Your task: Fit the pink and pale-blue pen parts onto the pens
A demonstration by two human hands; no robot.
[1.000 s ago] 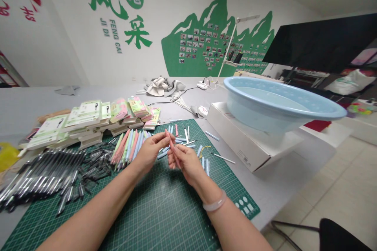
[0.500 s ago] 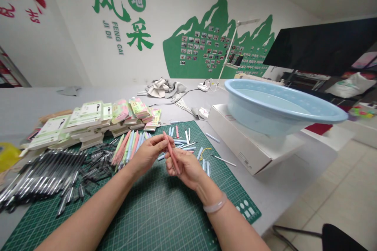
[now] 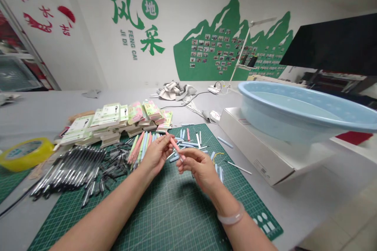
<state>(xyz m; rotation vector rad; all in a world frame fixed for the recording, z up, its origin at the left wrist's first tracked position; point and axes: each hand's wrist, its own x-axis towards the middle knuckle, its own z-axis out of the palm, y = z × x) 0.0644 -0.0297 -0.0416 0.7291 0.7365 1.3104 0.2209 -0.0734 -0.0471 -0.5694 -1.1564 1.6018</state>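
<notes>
A pink pen (image 3: pixel 174 144) slants between my two hands, above the green cutting mat (image 3: pixel 165 211). My left hand (image 3: pixel 158 151) grips it near its upper end, thumb and fingers closed. At the lower end, my right hand (image 3: pixel 200 166) pinches it between thumb and fingertips; a small shiny bit shows there. Just left of my left hand lies a row of pink, green and blue pens (image 3: pixel 141 147). Beyond my hands, light blue pen parts (image 3: pixel 188 144) and white refills (image 3: pixel 198 140) are scattered on the mat.
Many black clear-barrelled pens (image 3: pixel 69 170) lie at left, with loose black caps (image 3: pixel 118 157) beside them. Behind are stacked card boxes (image 3: pixel 107 115). Yellow tape (image 3: pixel 44 151) sits at far left. At right, a blue basin (image 3: pixel 282 121) rests on a white box (image 3: pixel 250 149).
The view has swung left, so things appear farther right. My right hand's fingers have shifted from around the pen's barrel to its lower end. My left hand keeps hold.
</notes>
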